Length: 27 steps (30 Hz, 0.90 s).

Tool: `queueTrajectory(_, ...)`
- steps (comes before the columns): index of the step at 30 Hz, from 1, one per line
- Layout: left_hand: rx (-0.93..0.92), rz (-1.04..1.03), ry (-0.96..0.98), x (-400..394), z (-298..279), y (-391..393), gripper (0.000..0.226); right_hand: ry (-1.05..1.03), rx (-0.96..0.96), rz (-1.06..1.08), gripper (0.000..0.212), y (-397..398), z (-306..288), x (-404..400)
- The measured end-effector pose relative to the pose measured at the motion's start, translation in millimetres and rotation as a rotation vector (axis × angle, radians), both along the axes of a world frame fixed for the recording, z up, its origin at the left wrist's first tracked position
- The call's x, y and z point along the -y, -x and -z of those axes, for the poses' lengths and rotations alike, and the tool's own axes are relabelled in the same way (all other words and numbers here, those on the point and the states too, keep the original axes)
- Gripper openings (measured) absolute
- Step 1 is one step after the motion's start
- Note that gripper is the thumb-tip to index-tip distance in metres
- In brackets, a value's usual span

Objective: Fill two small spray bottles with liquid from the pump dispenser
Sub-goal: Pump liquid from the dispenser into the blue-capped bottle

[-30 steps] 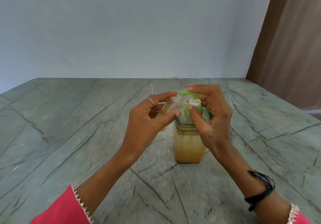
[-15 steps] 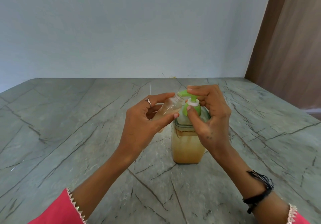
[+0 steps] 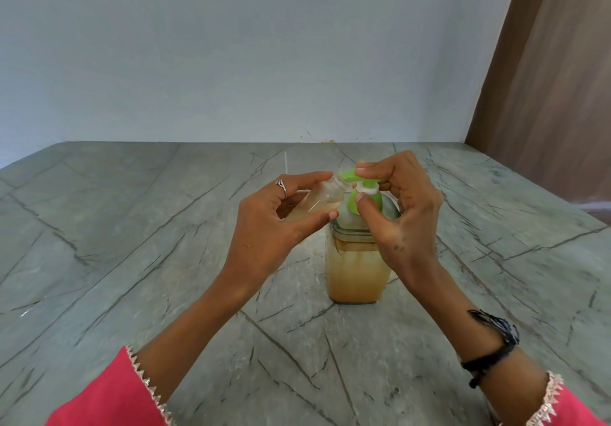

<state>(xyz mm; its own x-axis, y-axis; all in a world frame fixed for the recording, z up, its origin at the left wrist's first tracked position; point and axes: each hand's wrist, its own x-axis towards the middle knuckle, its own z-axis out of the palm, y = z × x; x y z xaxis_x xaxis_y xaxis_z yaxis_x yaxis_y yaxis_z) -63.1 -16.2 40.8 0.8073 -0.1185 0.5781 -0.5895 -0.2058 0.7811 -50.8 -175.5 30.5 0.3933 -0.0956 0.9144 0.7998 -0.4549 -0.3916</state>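
The pump dispenser (image 3: 358, 260) is standing upright near the middle of the surface (image 3: 132, 227), its clear square body holding cloudy amber liquid. Its green pump head (image 3: 352, 176) is pointing toward 9 o'clock, its spout meeting the open neck of a small spray bottle (image 3: 317, 199). That bottle is lying tilted, neck toward 3 o'clock, with some pale liquid inside. The left hand (image 3: 274, 223) is gripping the bottle between thumb and fingers, a ring (image 3: 281, 185) showing on one finger. The right hand (image 3: 400, 214) is curling over the pump, fingers on top of the head and thumb pressing against the green collar.

The surface is grey-green stone crossed by dark veins, reaching out to a pale blue wall (image 3: 264, 45) at 12 o'clock. A brown wooden panel (image 3: 555, 78) is rising at 2 o'clock. Open stone is stretching widely toward 9 o'clock and toward 6 o'clock, between the pink sleeves (image 3: 109, 399). A dark band (image 3: 492, 346) is circling the right wrist.
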Motion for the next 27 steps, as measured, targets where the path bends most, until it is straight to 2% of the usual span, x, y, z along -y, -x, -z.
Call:
queueTrajectory(5, -0.006, 0.007, 0.024, 1.0, -1.1, -1.0, 0.041, 0.023, -0.018, -0.002, 0.029, 0.3, 4.3, 0.2)
queueTrajectory(15, -0.025, 0.04, 0.069, 4.3, -4.2, 1.0, 0.041, -0.009, -0.051, -0.131, 0.033, 2.9, 16.0, 0.7)
queueTrajectory(27, -0.028, 0.03, 0.047, 1.0, -0.9, -0.6, 0.044, -0.073, -0.007, -0.116, 0.019, -2.2, 8.1, 0.2)
